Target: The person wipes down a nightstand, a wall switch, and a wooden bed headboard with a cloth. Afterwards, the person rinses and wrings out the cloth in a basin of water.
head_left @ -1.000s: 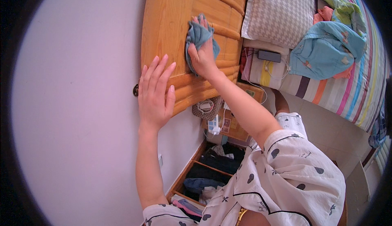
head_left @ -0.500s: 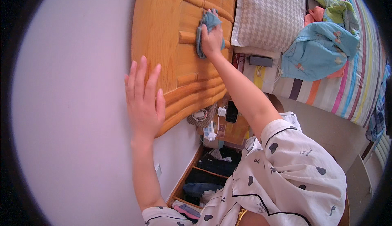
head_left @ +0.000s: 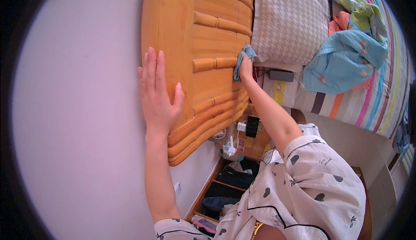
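Observation:
A blue cloth (head_left: 239, 65) is bunched in my right hand (head_left: 246, 69), pressed against the lower part of a wooden headboard (head_left: 173, 27), close beside the pillow. The fingers of that hand are partly hidden by the cloth. My left hand (head_left: 159, 99), fingers stretched out and thumb apart, holds nothing; it lies along the top edge of the headboard where it meets the pale wall. Raised rounded mouldings run across the orange-brown panels.
A checked pillow (head_left: 290, 21) and a striped bed cover (head_left: 333, 103) lie right, with blue patterned clothing (head_left: 346, 60) on top. A dark power adapter (head_left: 281, 75) rests by the pillow. Below are a nightstand with a phone (head_left: 252, 126) and an open drawer of clothes (head_left: 225, 190).
My right hand has moved the blue cloth down and to the right, from the panel's middle to near the pillow. My left hand stays along the top edge. The view has shifted slightly.

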Available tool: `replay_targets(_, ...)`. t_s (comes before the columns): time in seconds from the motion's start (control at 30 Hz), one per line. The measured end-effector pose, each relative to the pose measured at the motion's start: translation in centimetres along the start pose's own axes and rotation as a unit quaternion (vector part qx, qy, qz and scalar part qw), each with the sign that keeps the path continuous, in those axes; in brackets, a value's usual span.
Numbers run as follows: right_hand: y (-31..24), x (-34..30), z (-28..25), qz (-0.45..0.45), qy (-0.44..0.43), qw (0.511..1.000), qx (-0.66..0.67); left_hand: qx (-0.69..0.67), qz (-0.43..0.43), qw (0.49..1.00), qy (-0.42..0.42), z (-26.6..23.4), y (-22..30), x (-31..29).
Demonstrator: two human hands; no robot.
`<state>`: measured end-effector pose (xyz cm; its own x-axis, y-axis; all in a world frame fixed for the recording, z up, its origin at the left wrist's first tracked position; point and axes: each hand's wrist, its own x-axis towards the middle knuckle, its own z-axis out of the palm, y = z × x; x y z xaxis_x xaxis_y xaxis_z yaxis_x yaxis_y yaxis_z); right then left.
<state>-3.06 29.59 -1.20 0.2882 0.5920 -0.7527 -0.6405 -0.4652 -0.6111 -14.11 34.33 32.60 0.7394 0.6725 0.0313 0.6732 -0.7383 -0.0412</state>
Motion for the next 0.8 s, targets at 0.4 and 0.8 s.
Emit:
replay_targets(0.4, -13.5, -11.1, 8.9, -0.492, -0.032, 0.87, -0.007, -0.063, 0.003, 0.998, -0.008, 0.5, 0.0, 0.5)
replay_targets(0.8, -24.6, 0.2, 10.2, -0.576, 0.061, 0.815, -0.04, -0.064, -0.013, 0.997, -0.031, 0.3, 0.1, 0.3)
